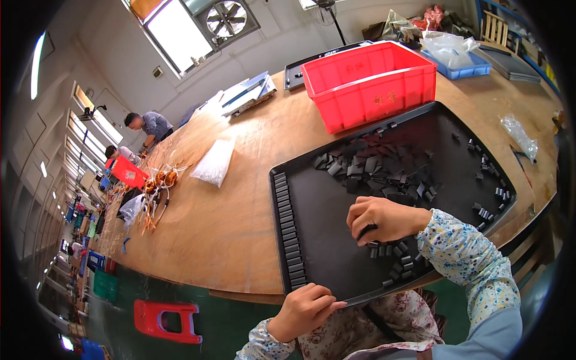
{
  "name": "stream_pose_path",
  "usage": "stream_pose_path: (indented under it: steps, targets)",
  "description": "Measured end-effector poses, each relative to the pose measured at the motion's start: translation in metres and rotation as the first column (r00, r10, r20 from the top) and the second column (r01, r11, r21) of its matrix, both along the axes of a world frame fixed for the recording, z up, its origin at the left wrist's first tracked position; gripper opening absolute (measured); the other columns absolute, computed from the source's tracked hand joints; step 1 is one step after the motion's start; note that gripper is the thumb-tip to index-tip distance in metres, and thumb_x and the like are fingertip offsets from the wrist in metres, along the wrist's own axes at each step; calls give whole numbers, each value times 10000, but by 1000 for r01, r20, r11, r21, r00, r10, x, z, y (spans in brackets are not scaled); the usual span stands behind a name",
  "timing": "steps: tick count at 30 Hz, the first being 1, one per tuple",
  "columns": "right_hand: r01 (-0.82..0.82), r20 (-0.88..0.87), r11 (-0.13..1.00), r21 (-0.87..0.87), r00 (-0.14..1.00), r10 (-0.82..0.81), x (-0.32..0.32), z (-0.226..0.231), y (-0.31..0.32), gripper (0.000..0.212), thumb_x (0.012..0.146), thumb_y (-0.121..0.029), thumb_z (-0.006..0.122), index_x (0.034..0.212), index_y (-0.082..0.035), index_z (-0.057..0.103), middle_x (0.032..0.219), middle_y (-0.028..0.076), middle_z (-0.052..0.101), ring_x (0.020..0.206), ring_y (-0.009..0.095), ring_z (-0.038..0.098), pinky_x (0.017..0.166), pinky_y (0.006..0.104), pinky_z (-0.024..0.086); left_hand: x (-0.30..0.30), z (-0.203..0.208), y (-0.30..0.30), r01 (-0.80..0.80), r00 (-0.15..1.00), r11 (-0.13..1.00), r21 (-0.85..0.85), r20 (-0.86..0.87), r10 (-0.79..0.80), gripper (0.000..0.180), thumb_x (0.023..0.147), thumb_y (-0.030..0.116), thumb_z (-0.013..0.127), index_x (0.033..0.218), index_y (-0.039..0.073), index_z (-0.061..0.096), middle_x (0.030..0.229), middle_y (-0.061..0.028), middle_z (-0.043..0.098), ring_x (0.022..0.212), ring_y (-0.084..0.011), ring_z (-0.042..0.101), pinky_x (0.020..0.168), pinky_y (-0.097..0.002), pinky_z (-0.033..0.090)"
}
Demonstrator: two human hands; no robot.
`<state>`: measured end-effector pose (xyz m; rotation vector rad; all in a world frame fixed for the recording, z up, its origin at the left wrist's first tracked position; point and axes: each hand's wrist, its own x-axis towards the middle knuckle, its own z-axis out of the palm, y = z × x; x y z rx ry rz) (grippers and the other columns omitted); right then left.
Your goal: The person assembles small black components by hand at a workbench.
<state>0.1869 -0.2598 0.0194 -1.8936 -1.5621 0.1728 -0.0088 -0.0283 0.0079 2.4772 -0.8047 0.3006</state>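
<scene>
A large black tray (324, 246) lies in front of me on the wooden table. My right hand (384, 219) is closed over the tray's middle, a small black piece (367, 230) showing at its fingertips. At the tray's near left corner, my left hand (305, 312) is closed against the rim; whatever its fingers hold is hidden. Along the left wall runs a neat row of black pieces (290, 237). Flat and curved black pieces (366, 165) are heaped toward the far side. Small black cylinders (402, 264) lie below my right hand, with others (501, 193) by the right wall.
Behind the tray stands a red bin (372, 93), and beside it a blue tray (462, 71) holding clear plastic. A white bag (215, 162) and a bundle of wired coils (161, 180) lie leftward. On the floor is a red stool (167, 321). Two people work farther off.
</scene>
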Motion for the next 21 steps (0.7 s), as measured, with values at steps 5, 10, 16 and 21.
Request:
stream_pose_path:
  steps: [5, 10, 16, 21]
  targets:
    - [229, -398, 966, 123, 903, -164, -14, -3, 11, 184, 821, -30, 739, 997, -18, 691, 899, 52, 632, 804, 204, 627, 721, 313, 516, 34, 15, 0, -151, 975, 947, -284, -200, 96, 210, 826, 99, 785, 976, -21, 699, 947, -98, 684, 715, -160, 673, 590, -276, 541]
    - [174, -629, 970, 167, 776, -31, -30, -1, 15, 250, 856, 93, 661, 1072, -14, 593, 914, 62, 677, 866, 109, 652, 776, 271, 534, 78, -3, -5, -204, 933, 868, -454, -359, 31, 227, 870, 51, 735, 1056, -53, 656, 1079, -80, 659, 731, -101, 665, 586, -235, 543]
    - [276, 389, 958, 78, 876, -284, -15, -6, 4, 287, 765, -330, 770, 877, -104, 633, 798, 28, 631, 843, 240, 607, 741, 380, 500, 77, -10, 3, -320, 842, 622, -715, -515, -159, 50, 879, -43, 674, 896, -59, 629, 1108, -120, 637, 712, -120, 653, 577, -215, 544]
    - [332, 466, 929, -162, 856, -224, -11, -4, -2, 265, 741, -255, 793, 886, -90, 644, 932, 22, 617, 953, 211, 574, 828, 342, 468, 72, -24, 22, -169, 875, 840, -515, -471, -113, 178, 858, -66, 689, 832, -10, 522, 1043, -137, 644, 838, -124, 654, 705, -235, 563]
